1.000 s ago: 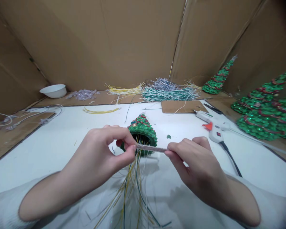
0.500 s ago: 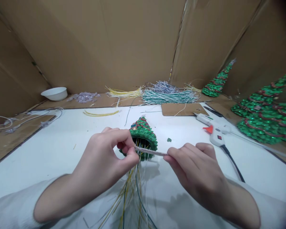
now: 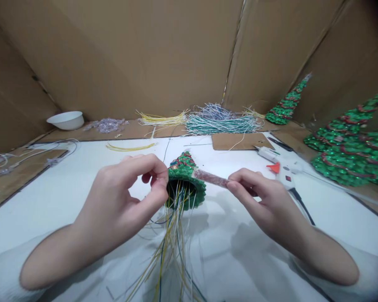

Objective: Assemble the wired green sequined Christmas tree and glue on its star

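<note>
My right hand [image 3: 264, 201] pinches one end of a flat, reddish-brown strip [image 3: 212, 178] with a pale tip; its exact kind I cannot tell. The strip's far end passes in front of a small green Christmas tree [image 3: 187, 172] with red trim, which lies on its side, hollow base towards me. Out of that base trails a bundle of yellow, white and dark green wires [image 3: 173, 226]. My left hand [image 3: 126, 197] is by the tree's left side, thumb and forefinger pressed together; whatever is between them is too small to make out.
A glue gun [image 3: 282, 170] with an orange trigger and a dark pen-like tool [image 3: 280, 144] lie at right, near several finished trees [image 3: 343, 147]. Wire bundles [image 3: 223, 124], a cardboard piece [image 3: 242, 141], clear plastic bits [image 3: 107, 125] and a white bowl [image 3: 66, 121] line the back.
My left hand has let go of the strip and moved slightly left and up. The strip, held by my right hand alone, now shows its reddish-brown flat face instead of its edge.
</note>
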Motion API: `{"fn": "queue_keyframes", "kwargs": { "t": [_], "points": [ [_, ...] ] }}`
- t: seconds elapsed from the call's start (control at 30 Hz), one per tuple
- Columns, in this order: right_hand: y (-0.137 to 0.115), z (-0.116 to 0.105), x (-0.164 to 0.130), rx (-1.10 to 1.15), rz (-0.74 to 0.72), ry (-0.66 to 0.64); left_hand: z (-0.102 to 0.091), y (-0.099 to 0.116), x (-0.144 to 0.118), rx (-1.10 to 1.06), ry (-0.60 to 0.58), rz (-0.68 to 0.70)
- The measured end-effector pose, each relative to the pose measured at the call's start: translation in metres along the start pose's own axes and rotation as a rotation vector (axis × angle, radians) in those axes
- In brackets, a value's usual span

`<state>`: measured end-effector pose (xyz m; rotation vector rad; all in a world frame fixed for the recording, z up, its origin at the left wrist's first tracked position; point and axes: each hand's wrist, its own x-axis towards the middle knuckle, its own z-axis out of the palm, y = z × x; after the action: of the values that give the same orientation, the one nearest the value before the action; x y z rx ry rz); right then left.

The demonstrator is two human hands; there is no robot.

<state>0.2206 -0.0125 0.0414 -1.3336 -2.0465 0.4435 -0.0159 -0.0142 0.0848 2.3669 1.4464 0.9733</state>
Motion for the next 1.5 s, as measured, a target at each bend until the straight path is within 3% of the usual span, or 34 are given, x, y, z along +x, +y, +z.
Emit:
{"fn": "queue_keyframes", "kwargs": {
  "t": [0.13,0.47,0.63,0.8,1.07,1.3,1.5],
  "points": [
    [0.0,0.001,0.001,0.093,0.063,-0.044,0.0,-0.001,-0.001,-0.062,-0.113,-0.045],
    [-0.001,0.007,-0.002,0.113,0.094,-0.107,0.009,-0.003,-0.002,-0.03,-0.196,-0.024],
    [0.0,0.009,-0.003,0.075,0.055,-0.096,0.008,-0.002,-0.005,0.015,-0.082,0.062],
    [-0.002,0.011,-0.004,0.055,0.054,-0.091,0.013,-0.005,-0.012,0.239,0.108,0.344],
    [-0.005,0.014,-0.008,0.056,0.021,-0.093,0.021,-0.01,-0.019,0.46,0.14,0.628],
    [-0.015,0.014,-0.017,0.015,-0.085,-0.055,0.023,-0.001,-0.021,0.635,0.234,0.699],
    [-0.017,0.016,-0.022,0.003,-0.1,-0.07,0.027,0.002,-0.019,0.727,0.189,0.67]
  ]
}}
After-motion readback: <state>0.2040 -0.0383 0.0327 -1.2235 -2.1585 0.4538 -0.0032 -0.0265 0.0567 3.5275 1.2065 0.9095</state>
